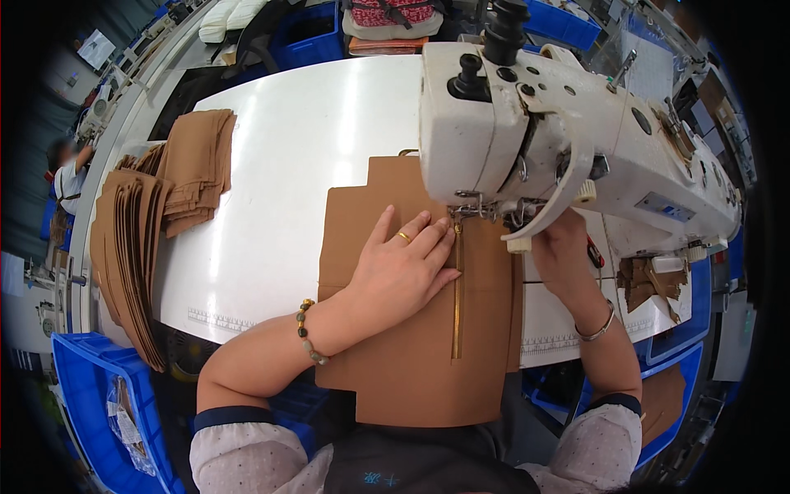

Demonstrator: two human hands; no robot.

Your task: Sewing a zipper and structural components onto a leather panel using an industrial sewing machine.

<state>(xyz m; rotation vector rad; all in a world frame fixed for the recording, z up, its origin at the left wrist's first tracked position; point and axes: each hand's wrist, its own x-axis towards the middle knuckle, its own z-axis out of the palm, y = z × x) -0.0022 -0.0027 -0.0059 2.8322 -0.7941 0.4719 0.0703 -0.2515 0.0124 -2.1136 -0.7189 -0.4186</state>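
Observation:
A flat brown panel (pixel 387 362) with notched corners lies under the head of a white sewing machine (pixel 469 140). Down its middle runs a gold zipper (pixel 457 305), which passes up to the presser foot (pixel 457 216). My left hand (pixel 410 259) lies flat on the panel, just left of the zipper, fingers stretched toward the needle area. Right of the needle, my right hand (pixel 564 255) reaches up behind the machine's curved white guard. Its fingers are mostly hidden there, so what they touch cannot be made out.
Stacked brown pieces (pixel 132 247) hang over the table's left edge, with more brown pieces (pixel 197 165) behind them. Blue bins (pixel 99 362) stand at lower left and at right. Brown scraps (pixel 654 280) and a red-and-black tool (pixel 594 253) lie right of my right hand. A person (pixel 70 177) sits far left.

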